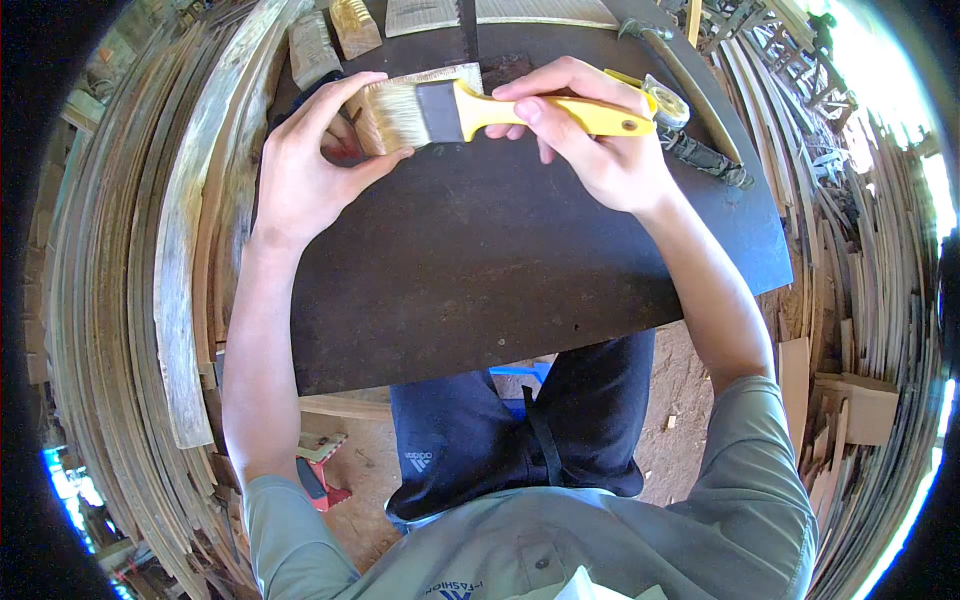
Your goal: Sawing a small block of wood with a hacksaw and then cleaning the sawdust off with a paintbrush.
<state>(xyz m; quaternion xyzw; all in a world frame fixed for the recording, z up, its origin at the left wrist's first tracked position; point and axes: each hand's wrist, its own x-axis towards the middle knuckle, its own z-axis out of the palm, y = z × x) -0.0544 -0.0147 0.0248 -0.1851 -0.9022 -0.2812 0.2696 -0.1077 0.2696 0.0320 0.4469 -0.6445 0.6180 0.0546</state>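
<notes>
My right hand point(610, 160) grips a flat paintbrush point(590, 115) by its yellow handle, with the dark ferrule and pale bristles pointing left. The bristles lie over a light wooden block point(455, 74), partly hiding it; whether they press on its face I cannot tell. On the block's left end, my left hand point(300, 165) is closed, fingers at the far edge and thumb at the near edge. Both hands are above the far half of a dark tabletop point(480, 260). A dark and reddish object behind my left hand is mostly hidden.
A hammer point(700, 95) and a yellow tape measure point(668, 102) lie right of my right hand. Wooden blocks point(313, 50) and flat boards point(545, 10) sit along the far edge. Long planks point(130, 250) are stacked on both sides. A red tool point(325, 485) lies below the table.
</notes>
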